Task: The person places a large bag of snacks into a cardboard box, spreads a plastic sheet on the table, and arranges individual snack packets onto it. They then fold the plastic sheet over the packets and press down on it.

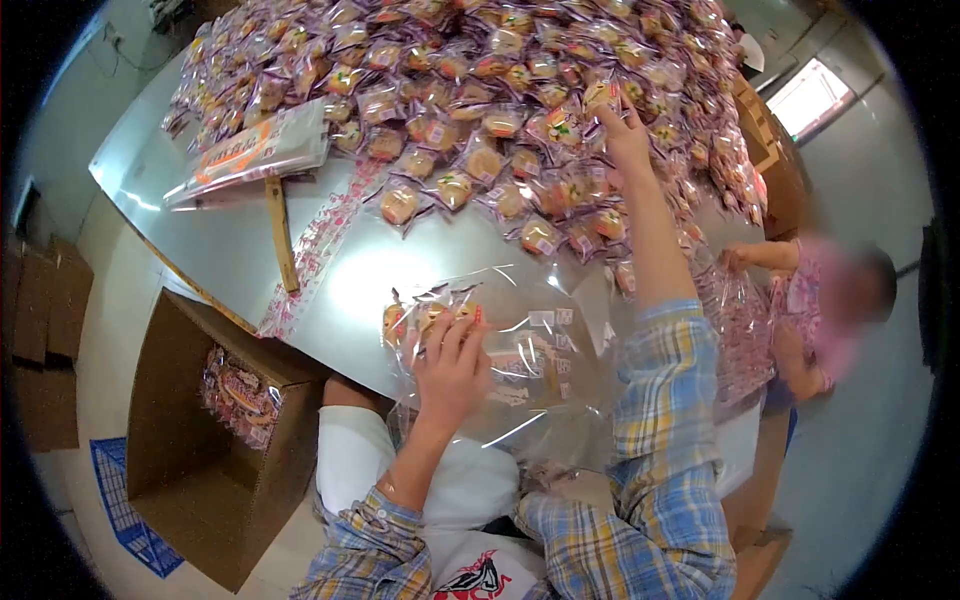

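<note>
My left hand (450, 375) is at a large clear plastic bag (530, 385) over my lap, its fingers curled over several wrapped pastries (432, 315) at the bag's left side. Whether the hand is inside the bag or over it is hard to tell. Stretched far forward, my right hand (626, 140) pinches an individually wrapped pastry (602, 96) at the heap. That heap of wrapped pastries (480, 165), round and golden in clear and purple wrappers, covers the far part of the metal table (390, 255).
Flat printed bags (255, 155) and a wooden strip (280, 235) lie on the table's left. An open cardboard box (190, 420) holding a filled bag stands at lower left, beside a blue crate (125, 510). Another person (815, 295) in pink is at the right, near filled bags.
</note>
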The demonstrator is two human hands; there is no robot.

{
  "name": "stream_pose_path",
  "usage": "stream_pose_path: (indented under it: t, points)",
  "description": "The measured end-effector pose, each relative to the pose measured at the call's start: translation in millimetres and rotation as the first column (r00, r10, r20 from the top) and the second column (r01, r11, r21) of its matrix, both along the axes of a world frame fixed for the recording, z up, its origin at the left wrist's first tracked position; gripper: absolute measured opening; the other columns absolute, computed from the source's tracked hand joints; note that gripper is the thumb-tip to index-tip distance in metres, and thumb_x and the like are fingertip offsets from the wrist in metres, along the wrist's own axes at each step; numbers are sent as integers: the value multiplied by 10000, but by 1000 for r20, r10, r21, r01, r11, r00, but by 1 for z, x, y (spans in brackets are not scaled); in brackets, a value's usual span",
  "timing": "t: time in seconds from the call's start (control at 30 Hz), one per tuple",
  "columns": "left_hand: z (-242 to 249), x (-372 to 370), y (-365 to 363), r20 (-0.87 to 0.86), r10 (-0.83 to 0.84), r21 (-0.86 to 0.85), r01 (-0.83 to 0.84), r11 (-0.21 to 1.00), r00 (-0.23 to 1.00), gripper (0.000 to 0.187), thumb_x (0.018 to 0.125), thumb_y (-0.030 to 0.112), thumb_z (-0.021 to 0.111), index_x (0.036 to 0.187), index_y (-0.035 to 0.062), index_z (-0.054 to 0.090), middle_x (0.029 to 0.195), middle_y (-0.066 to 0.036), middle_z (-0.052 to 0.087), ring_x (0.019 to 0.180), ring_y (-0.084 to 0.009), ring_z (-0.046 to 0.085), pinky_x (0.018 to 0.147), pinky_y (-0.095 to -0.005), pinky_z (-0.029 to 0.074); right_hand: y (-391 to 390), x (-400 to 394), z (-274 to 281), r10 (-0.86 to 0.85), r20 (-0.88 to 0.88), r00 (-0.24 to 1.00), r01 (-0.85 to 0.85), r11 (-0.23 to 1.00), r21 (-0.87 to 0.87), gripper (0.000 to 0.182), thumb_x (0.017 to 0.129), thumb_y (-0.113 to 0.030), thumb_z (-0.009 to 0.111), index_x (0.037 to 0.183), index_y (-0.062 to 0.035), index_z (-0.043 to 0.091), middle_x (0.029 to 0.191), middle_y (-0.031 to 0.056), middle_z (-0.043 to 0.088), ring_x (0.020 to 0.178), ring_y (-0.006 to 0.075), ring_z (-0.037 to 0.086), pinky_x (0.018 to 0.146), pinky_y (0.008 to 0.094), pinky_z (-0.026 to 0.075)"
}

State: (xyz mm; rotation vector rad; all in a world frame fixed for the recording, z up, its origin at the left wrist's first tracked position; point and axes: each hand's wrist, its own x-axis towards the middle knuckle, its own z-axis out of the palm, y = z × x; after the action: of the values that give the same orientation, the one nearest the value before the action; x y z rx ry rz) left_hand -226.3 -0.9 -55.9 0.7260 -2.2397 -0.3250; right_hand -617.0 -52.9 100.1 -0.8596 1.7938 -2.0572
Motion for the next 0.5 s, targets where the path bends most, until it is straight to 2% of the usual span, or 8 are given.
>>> stream_pose_path:
  t: [0.07,0.1,0.2,0.33,0.37,0.43,0.5]
  points:
    - [3,1,4,26,-7,31,6,1000,1000,386,801,161,717,1186,187,722,1304,16,635,1350,-217,509,1192,-570,199,26,6,5,37,99,994,-31,997,-64,660,902,-144,780,1494,-73,497,1116,56,707,958,142,676,771,324,555]
    - [2,1,4,30,-7,29,6,1000,1000,390,803,159,716,1192,186,719,1303,15,636,1352,-220,509,1192,-570,198,42,7,3,52,75,996,-48,998,-43,655,897,-124,777,1490,-79,504,1123,62,701,984,152,677,814,331,548]
    - [3,-3,3,38,2,-22,-1,1000,999,391,813,156,711,1204,173,708,1293,3,642,1353,-236,508,1195,-576,194,81,8,1,-106,30,994,105,994,22,683,893,-111,778,1507,-87,480,1140,70,697,1003,162,677,827,344,557]
    - [7,0,3,65,-10,-49,13,999,998,389,824,156,708,1213,167,707,1294,-5,643,1357,-250,498,1198,-578,188,135,13,1,-101,232,968,137,979,-148,692,902,-114,769,1523,-109,463,1227,81,670,1085,185,659,877,355,555]
    - [7,-1,3,65,-9,-61,13,998,998,392,825,157,708,1217,167,706,1297,-4,642,1359,-251,496,1198,-580,188,147,15,1,-114,214,970,145,981,-132,684,922,-199,755,1532,-125,453,1254,84,660,1112,204,652,909,375,555]
    - [2,-2,3,53,-2,-78,7,997,999,411,828,158,707,1239,161,704,1283,-15,654,1360,-264,491,1195,-593,192,170,24,6,-171,224,960,201,972,-120,684,930,-269,739,1535,-134,449,1259,83,659,1112,206,652,922,397,561]
    - [-1,-2,3,61,-3,-94,9,995,998,416,829,156,705,1244,155,704,1255,-26,669,1359,-275,491,1194,-597,191,191,51,18,-216,228,949,238,969,-73,642,925,-383,709,1468,-113,500,1233,68,671,1097,222,672,918,444,579]
